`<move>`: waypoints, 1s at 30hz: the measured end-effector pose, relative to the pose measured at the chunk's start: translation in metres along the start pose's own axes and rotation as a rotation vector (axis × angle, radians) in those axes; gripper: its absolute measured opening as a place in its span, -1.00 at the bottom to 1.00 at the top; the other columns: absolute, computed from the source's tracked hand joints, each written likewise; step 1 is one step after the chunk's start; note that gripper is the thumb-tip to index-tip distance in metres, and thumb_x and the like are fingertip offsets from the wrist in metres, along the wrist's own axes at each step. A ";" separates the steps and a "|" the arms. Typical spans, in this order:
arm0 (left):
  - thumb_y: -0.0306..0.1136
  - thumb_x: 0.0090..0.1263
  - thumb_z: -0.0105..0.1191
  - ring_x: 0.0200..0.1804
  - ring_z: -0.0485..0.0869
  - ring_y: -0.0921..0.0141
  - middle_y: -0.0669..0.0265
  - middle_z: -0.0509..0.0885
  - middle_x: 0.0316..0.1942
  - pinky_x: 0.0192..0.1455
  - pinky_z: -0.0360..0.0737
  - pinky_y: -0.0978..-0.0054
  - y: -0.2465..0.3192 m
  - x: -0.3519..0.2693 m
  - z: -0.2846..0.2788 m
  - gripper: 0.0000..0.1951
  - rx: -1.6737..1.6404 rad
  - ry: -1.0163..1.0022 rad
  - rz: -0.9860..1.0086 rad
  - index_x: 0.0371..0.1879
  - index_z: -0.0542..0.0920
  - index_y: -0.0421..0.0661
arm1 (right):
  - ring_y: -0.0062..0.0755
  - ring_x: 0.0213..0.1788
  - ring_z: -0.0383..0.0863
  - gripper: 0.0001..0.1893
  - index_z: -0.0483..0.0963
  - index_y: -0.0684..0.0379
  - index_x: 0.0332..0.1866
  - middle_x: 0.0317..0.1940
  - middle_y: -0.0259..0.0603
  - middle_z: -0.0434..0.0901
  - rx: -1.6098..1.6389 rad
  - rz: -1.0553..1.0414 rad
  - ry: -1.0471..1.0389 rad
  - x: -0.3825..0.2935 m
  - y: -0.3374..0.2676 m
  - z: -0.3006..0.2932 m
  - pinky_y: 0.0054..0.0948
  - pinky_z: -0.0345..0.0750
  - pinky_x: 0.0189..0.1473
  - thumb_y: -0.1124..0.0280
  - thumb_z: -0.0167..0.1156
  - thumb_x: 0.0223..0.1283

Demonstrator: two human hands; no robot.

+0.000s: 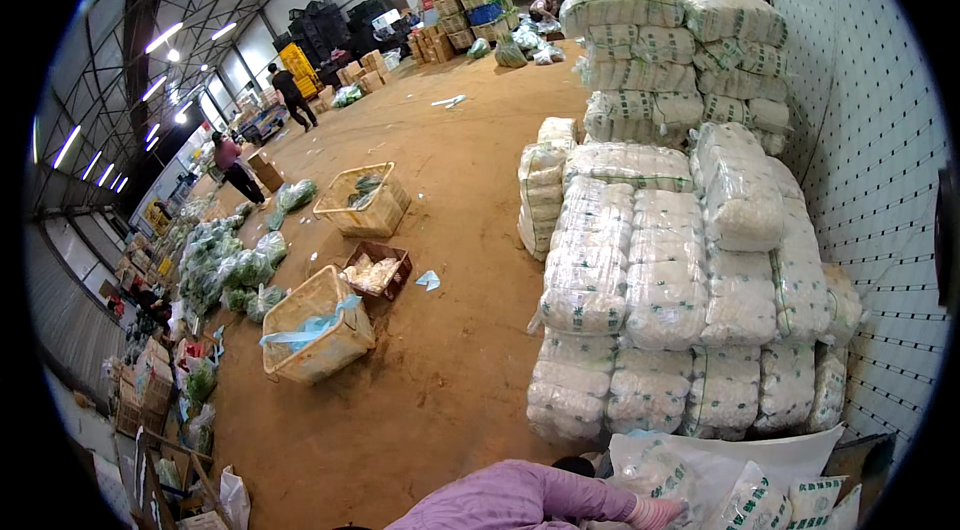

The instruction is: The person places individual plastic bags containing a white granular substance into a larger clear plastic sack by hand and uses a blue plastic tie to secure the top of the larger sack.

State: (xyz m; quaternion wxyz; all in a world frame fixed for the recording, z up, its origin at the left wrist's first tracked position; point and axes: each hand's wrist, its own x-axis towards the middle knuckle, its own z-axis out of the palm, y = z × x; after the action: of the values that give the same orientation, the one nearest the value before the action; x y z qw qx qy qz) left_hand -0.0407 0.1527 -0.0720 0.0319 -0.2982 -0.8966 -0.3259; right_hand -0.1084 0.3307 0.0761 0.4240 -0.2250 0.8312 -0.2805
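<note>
Both of my hands are out of view. At the bottom edge, a person in a purple quilted jacket [480, 492] bends to the right. This person's arm ends in a pink striped cuff or glove [656, 513], against a plastic bag with green print [652, 470]; the grip is cut off by the frame. Around it are an opened white sack [720, 447] and several more printed bags [750, 504]. Behind them rises a stack of plastic-wrapped white bundles [667, 267], some bound with green straps.
A perforated white wall [855, 79] borders the stack. On the brown floor [465, 290] stand two yellowish tubs [322, 357] [390, 200] and a dark red crate [397, 278] with pale contents. Bagged greens [225, 260] lie left. Two people [232, 162] [289, 94] stand farther back.
</note>
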 end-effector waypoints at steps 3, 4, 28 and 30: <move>-0.27 0.16 -0.15 -0.38 0.49 0.30 0.14 0.51 -0.25 -0.33 0.42 0.33 0.007 0.014 -0.008 -0.64 0.022 -0.036 0.108 -0.09 0.37 -0.20 | -0.30 -0.26 0.45 -0.63 0.36 0.23 -0.03 -0.29 -0.10 0.48 0.130 -0.064 -0.030 0.010 -0.014 0.027 -0.43 0.39 -0.25 0.34 0.04 0.02; -0.27 0.16 -0.15 -0.38 0.49 0.30 0.14 0.51 -0.25 -0.34 0.42 0.33 0.009 0.016 -0.010 -0.64 0.030 -0.036 0.135 -0.10 0.37 -0.19 | -0.26 -0.20 0.45 -0.62 0.36 0.23 -0.03 -0.25 -0.08 0.48 0.161 -0.052 -0.045 0.014 -0.018 0.035 -0.40 0.39 -0.19 0.30 0.05 0.02; -0.24 0.17 -0.15 -0.43 0.50 0.26 0.17 0.50 -0.40 -0.44 0.40 0.28 0.011 0.012 -0.031 -0.80 0.100 -0.016 0.207 -0.34 0.41 -0.08 | -0.36 -0.29 0.49 -0.78 0.44 0.31 -0.25 -0.37 -0.13 0.52 0.680 0.026 0.405 0.059 0.090 0.095 -0.42 0.44 -0.20 0.41 0.08 0.00; -0.23 0.17 -0.15 -0.43 0.50 0.26 0.17 0.50 -0.41 -0.45 0.39 0.27 0.014 0.013 -0.031 -0.81 0.100 -0.019 0.213 -0.36 0.41 -0.07 | -0.37 -0.28 0.49 -0.78 0.44 0.31 -0.24 -0.35 -0.14 0.52 0.707 0.019 0.380 0.063 0.092 0.096 -0.43 0.44 -0.20 0.42 0.08 -0.01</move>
State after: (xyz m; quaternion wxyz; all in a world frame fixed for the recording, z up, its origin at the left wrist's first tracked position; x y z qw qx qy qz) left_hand -0.0478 0.1487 -0.0364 0.0727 -0.3930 -0.8751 -0.2728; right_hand -0.0755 0.3338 -0.0674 0.3166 -0.0017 0.7490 -0.5820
